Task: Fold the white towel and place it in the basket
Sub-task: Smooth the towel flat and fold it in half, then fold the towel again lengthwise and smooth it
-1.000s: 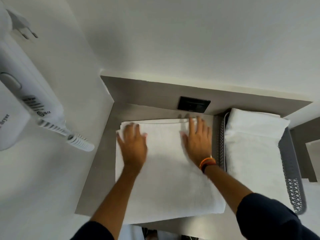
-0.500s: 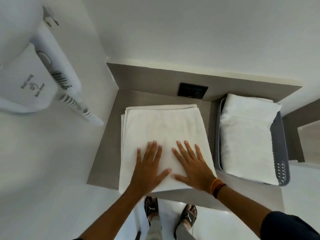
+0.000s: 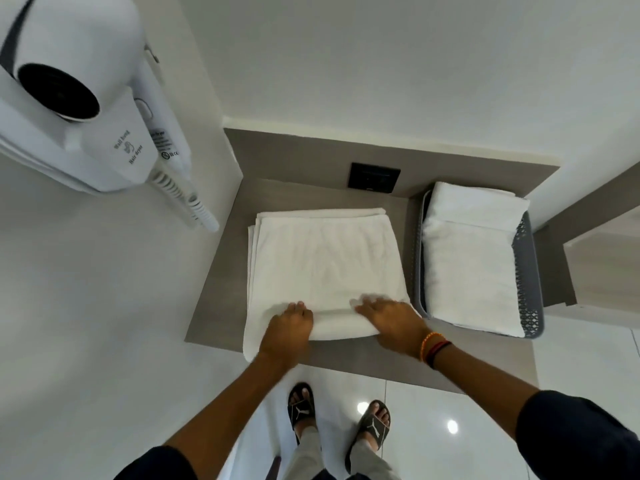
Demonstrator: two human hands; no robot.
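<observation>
A white towel, folded into a flat rectangle of several layers, lies on the grey-brown counter. Its near edge is lifted and curled up. My left hand grips that near edge at the left, fingers wrapped over the fold. At the right end of the same edge my right hand holds the towel, and its fingers look blurred. Right of the towel stands a grey perforated basket with another folded white towel inside it.
A white wall-mounted hair dryer with a coiled cord juts out at upper left. A black wall socket sits behind the towel. White walls close in the counter at the left and the back. My sandalled feet stand on glossy floor tiles below.
Both hands slid from the far part of the towel toward me and now grip its near edge, which has lifted. The camera has tilted down, showing more floor.
</observation>
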